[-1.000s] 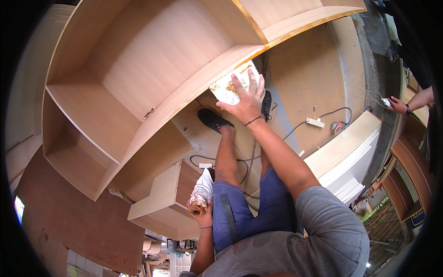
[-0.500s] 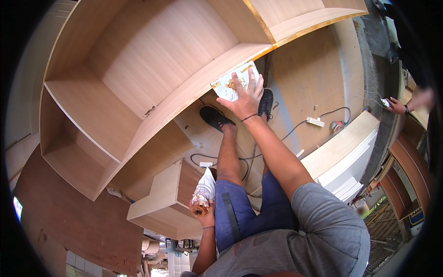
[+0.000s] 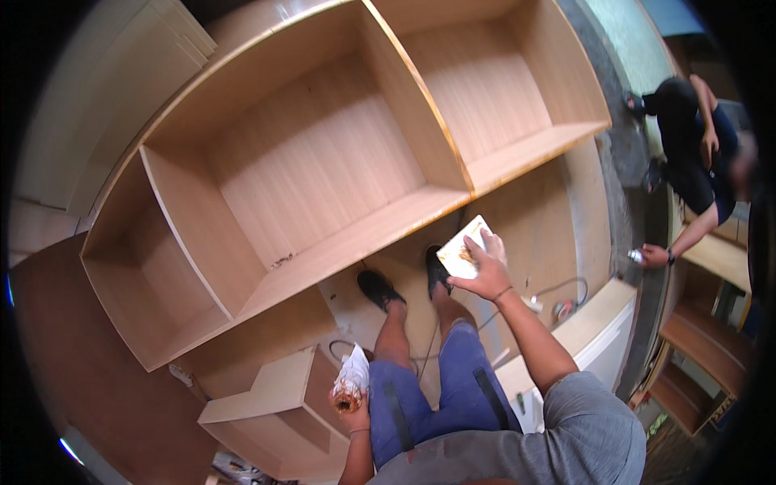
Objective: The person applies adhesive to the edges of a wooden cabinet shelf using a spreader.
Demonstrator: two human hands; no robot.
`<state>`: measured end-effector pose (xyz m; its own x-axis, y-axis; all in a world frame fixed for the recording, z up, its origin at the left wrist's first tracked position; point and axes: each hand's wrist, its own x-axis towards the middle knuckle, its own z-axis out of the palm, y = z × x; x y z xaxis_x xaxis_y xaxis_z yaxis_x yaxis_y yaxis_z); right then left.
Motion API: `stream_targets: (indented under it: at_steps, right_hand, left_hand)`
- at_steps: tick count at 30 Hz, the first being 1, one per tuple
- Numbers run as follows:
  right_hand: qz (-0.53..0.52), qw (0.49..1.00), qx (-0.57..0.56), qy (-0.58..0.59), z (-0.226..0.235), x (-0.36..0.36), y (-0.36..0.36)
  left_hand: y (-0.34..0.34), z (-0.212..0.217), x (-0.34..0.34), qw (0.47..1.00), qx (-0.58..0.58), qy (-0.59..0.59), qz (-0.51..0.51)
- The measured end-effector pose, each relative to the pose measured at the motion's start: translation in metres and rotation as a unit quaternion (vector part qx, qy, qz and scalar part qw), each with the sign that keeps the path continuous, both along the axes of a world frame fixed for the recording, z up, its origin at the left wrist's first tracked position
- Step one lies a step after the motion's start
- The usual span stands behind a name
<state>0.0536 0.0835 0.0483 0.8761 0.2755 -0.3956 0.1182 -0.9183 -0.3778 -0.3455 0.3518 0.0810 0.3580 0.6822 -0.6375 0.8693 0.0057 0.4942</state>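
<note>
One cabinet [image 3: 323, 186], seemingly three compartments; two shoes [image 3: 380, 288].

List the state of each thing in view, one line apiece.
right hand: gripping a pale stained pad, held off the cabinet edge.
left hand: gripping a white-wrapped container, held by the thigh.
wooden cabinet: open, compartments bare.
small wooden unit: on the floor, open.
co-worker's hand: holding a small can.

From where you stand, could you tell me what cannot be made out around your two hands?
- Head view: the pad under the right hand; its underside is hidden.
- Left hand: the white bag hides most of its contents.
- A co-worker's hand holds something too small to identify.
</note>
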Motion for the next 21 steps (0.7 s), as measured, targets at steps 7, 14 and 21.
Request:
stream_targets:
  at_steps: [7,14,21]
  right_hand:
    - [0.093,0.992,-0.083,-0.024,0.061,0.201,-0.027]
    - [0.004,0.999,-0.017,-0.051,0.02,0.426,0.074]
    - [0.082,0.983,-0.155,-0.054,-0.043,0.591,0.202]
  left_hand:
    - [-0.035,-0.005,0.022,0.985,0.026,-0.022,0.168]
    - [-0.108,0.002,0.068,0.969,0.09,0.054,0.225]
    - [-0.186,0.008,0.118,0.969,0.109,0.042,0.217]
